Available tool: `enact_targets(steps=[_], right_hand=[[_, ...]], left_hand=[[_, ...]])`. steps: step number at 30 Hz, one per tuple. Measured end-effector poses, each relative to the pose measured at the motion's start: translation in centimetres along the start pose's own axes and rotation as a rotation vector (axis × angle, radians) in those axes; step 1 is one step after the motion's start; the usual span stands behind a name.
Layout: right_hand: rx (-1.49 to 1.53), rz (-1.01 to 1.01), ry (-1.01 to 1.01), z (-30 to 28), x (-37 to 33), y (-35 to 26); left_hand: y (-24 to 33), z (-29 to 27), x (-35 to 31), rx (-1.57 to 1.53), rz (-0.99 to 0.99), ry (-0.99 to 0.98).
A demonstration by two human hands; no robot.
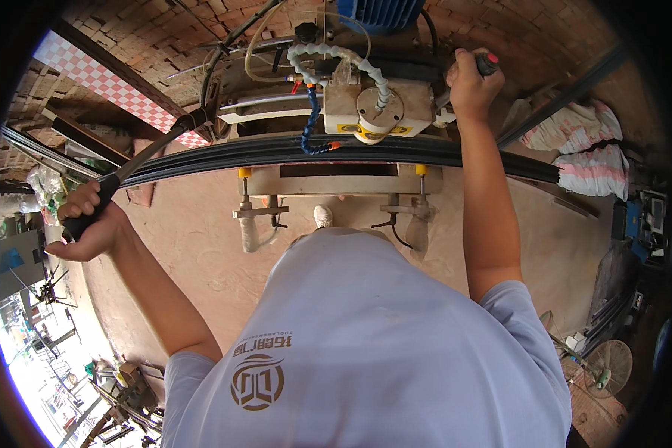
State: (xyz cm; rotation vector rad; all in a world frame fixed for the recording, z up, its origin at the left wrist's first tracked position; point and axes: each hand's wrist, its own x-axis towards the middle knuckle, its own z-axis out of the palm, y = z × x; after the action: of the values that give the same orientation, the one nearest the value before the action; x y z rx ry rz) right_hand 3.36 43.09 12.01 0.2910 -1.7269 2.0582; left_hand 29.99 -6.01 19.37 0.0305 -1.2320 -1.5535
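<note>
My left hand (95, 222) is out to the left, its fingers curled round the black grip of a long metal lever (148, 154). That lever runs up to a joint at the machine's left side. At the upper right, my right hand (470, 88) is closed round a dark handle with a red end (488, 63). Between my hands stands a machine with a pale head (418, 104) and a round plate on it. A long dark profile (455, 154) lies across the machine's front, below the head. The blue segmented hose (310, 119) bends down to an orange nozzle by the profile.
Two clamps with yellow tops, one left (244, 172) and one right (421, 170), stand at the machine's near edge. A blue motor (384, 13) sits at the back. White sacks (593, 172) lie to the right, near a fan (609, 369). Long dark bars (60, 160) are at the left.
</note>
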Motion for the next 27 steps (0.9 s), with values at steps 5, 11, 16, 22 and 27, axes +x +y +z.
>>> enact_targets(steps=[5, 11, 16, 22, 27], right_hand=[[0.056, 0.048, -0.012, -1.1, 0.5, 0.0], [0.042, 0.017, -0.020, -1.4, 0.8, 0.2], [0.044, 0.016, -0.020, -1.5, 0.8, 0.1], [0.060, 0.065, -0.015, -1.3, 0.5, -0.2], [0.051, 0.095, -0.004, -1.5, 0.2, -0.6]], left_hand=[[0.0, 0.1, 0.1, -0.001, -0.009, -0.022], [-0.1, -0.1, 0.2, 0.043, -0.015, 0.009], [-0.3, -0.5, 0.5, 0.045, -0.007, 0.007], [-0.6, -0.6, 0.6, 0.024, 0.003, 0.002], [-0.7, -0.5, 0.7, 0.004, 0.003, -0.008]])
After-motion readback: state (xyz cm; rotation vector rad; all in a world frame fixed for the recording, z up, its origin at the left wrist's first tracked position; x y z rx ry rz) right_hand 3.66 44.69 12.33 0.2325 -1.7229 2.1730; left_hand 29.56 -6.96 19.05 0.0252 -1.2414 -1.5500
